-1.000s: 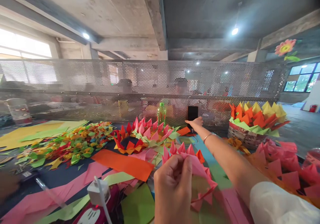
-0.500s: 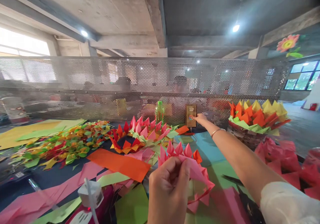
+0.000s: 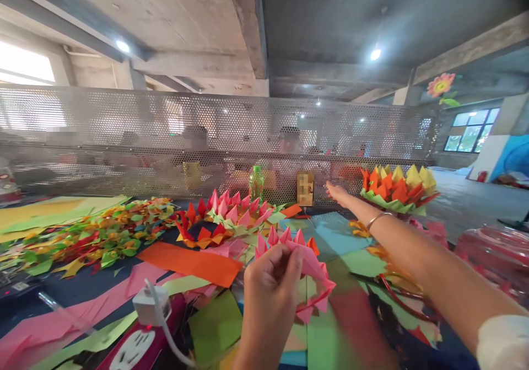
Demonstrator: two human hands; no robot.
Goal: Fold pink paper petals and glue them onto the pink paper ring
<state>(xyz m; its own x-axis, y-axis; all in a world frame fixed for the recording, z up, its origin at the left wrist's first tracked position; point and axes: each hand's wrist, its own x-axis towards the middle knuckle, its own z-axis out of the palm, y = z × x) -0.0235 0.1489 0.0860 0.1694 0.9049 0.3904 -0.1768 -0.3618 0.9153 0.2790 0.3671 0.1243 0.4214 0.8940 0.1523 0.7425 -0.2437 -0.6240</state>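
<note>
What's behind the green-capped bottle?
Behind the bottle stands the perforated metal panel. Something yellowish shows blurrily through it, just right of the bottle. Whatever lies beyond the panel, directly behind the bottle, can't be made out.

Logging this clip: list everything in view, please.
perforated metal screen: one, grey, across middle
people: several, blurred, behind screen
bottle: one, green, before screen
phone: one, gold-lit, right of bottle
paper sheets: many, mixed, foreground
folded paper pieces: heap, multicoloured, left
paper lotuses: several, pink to yellow, centre and right
power strip: one, magenta-white, near left
charger: one, white, on power strip
scissors: one pair, red-handled, near right
container: one, clear, right edge
flower decoration: one, pink, upper right
lamps: several, white, ceiling
fire extinguisher: one, red, right
left hand: one, bare, centre, pinching pink paper
right hand: one, bare, right of phone
</note>
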